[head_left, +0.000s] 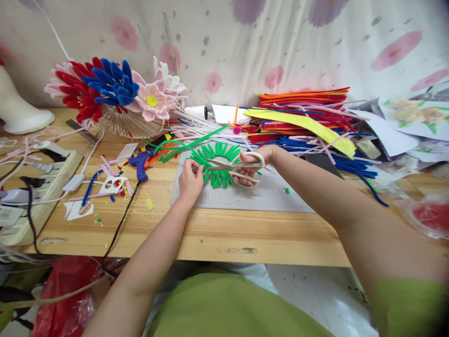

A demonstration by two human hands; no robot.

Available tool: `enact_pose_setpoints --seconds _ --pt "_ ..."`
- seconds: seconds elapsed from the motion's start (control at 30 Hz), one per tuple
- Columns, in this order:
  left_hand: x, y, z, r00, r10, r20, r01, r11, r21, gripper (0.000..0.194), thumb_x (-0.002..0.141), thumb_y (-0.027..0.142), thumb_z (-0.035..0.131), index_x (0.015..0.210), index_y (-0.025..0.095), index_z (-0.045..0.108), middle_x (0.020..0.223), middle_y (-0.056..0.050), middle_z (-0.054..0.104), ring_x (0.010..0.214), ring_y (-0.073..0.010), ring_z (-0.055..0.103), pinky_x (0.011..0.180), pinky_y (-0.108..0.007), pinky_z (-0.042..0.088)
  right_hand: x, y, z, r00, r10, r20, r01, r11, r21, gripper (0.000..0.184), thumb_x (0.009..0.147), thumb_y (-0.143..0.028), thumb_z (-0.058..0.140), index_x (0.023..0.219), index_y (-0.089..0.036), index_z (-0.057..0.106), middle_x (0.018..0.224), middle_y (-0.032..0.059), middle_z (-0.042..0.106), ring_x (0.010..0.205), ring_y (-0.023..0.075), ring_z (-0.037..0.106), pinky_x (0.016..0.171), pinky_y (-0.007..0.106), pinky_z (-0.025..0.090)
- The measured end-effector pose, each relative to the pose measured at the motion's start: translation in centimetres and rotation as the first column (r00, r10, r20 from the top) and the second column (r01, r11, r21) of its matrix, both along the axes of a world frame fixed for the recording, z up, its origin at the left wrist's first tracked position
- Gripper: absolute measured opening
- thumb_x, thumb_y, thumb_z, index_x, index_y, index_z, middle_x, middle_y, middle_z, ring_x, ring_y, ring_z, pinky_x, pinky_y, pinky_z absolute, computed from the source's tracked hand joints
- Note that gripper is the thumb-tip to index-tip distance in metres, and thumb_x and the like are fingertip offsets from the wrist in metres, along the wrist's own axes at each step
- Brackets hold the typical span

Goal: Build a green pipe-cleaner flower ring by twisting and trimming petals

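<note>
Left hand (pixel 191 179): fingers pinched together; held item unclear.
Right hand (pixel 247 169): fingers closed around scissors (pixel 220 164) handles; blades toward 9 o'clock.
Green loops (pixel 214 150): beneath scissors.

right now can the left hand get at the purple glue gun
Probably yes: the purple glue gun lies on the table to the left of the left hand, with nothing tall seen between, though that hand looks busy beside the scissors.

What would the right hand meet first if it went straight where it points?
With white-handled metal scissors leading, the right hand would probably first meet fingertips of the left hand, though depth is unclear.
</note>
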State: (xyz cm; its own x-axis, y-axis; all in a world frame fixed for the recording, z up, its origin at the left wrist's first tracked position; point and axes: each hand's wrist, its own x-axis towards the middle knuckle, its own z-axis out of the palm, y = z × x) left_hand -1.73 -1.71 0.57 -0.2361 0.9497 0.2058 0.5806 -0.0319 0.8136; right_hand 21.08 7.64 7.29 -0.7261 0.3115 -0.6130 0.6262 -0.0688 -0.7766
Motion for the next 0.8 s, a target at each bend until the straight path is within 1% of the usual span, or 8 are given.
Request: enact_pose_setpoints --seconds 0.07,0.17,0.27,0.37,0.47,0.67,0.73,0.8 --pt "0.1 -0.2 0.1 1.000 -0.001 0.000 0.001 1.000 0.000 0.011 0.084 0.029 0.047 0.087 0.022 0.039 0.085 0.001 0.061 0.069 -0.0100 0.064 0.063 -0.023 0.044 -0.6 0.0 -0.2 0.997 0.065 -0.038 -0.066 0.997 -0.047 0.073 0.079 -0.073 0.031 0.088 -0.006 0.058 0.080 0.0083 0.061 0.089 0.0167 0.056 0.082 0.030 0.046" --pt "0.2 -0.3 -0.1 1.000 -0.024 0.002 0.024 0.998 0.054 0.012 0.084 0.029 0.048 0.085 0.022 0.039 0.079 0.002 0.060 0.070 -0.0117 0.063 0.063 -0.023 0.044 -2.0 0.3 -0.4 0.974 0.205 -0.096 -0.217 0.967 -0.137 0.081 0.066 -0.083 0.036 0.088 -0.008 0.059 0.086 0.0101 0.062 0.090 0.0188 0.058 0.083 0.034 0.047" --pt "0.2 -0.2 -0.4 0.997 -0.071 -0.006 0.071 0.989 0.130 0.013 0.082 0.028 0.051 0.082 0.022 0.039 0.077 0.001 0.060 0.073 -0.0141 0.063 0.064 -0.025 0.044 -3.4 0.6 -0.4 0.961 0.255 -0.110 -0.270 0.952 -0.148 0.084 0.061 -0.084 0.041 0.090 -0.008 0.059 0.091 0.0115 0.062 0.092 0.0200 0.059 0.084 0.035 0.048" --pt "0.1 -0.1 -0.7 0.995 -0.102 0.016 0.097 0.978 0.186 0.012 0.082 0.026 0.050 0.082 0.022 0.039 0.077 0.000 0.060 0.075 -0.0144 0.062 0.064 -0.025 0.044 -4.3 0.9 -0.2 0.965 0.240 -0.104 -0.250 0.964 -0.092 0.084 0.061 -0.084 0.042 0.093 -0.009 0.060 0.095 0.0121 0.062 0.095 0.0210 0.058 0.085 0.035 0.048" --pt "0.0 -0.1 -0.8 0.993 -0.100 0.065 0.084 0.972 0.221 0.011 0.082 0.026 0.049 0.081 0.022 0.039 0.077 0.001 0.058 0.072 -0.0131 0.062 0.063 -0.025 0.044 -4.4 0.9 -0.2 0.973 0.204 -0.107 -0.207 0.978 -0.023 0.085 0.061 -0.085 0.041 0.096 -0.008 0.059 0.098 0.0131 0.061 0.100 0.0221 0.056 0.086 0.036 0.047" --pt "0.1 -0.1 -0.9 0.983 -0.143 0.114 0.115 0.967 0.227 0.012 0.082 0.024 0.050 0.080 0.022 0.038 0.078 0.001 0.057 0.073 -0.0129 0.064 0.062 -0.024 0.046 -3.7 0.6 -0.6 0.987 0.106 -0.117 -0.097 0.992 0.082 0.082 0.066 -0.082 0.039 0.099 -0.009 0.058 0.099 0.0139 0.061 0.104 0.0220 0.054 0.088 0.039 0.046" --pt "0.2 -0.1 -0.9 0.979 -0.162 0.122 0.131 0.965 0.225 0.013 0.082 0.025 0.050 0.080 0.022 0.038 0.077 0.001 0.057 0.074 -0.0131 0.064 0.062 -0.024 0.046 -3.7 0.6 -0.7 0.989 0.076 -0.126 -0.064 0.993 0.097 0.078 0.069 -0.079 0.041 0.098 -0.010 0.058 0.098 0.0133 0.061 0.102 0.0212 0.055 0.088 0.039 0.046" --pt "0.2 -0.1 -0.9 0.976 -0.172 0.131 0.139 0.964 0.227 0.013 0.082 0.025 0.050 0.079 0.022 0.038 0.077 0.001 0.057 0.074 -0.0131 0.065 0.061 -0.024 0.046 -3.8 0.6 -0.8 0.989 0.065 -0.129 -0.057 0.996 0.064 0.074 0.069 -0.078 0.044 0.095 -0.010 0.059 0.095 0.0121 0.062 0.099 0.0201 0.057 0.086 0.038 0.047"
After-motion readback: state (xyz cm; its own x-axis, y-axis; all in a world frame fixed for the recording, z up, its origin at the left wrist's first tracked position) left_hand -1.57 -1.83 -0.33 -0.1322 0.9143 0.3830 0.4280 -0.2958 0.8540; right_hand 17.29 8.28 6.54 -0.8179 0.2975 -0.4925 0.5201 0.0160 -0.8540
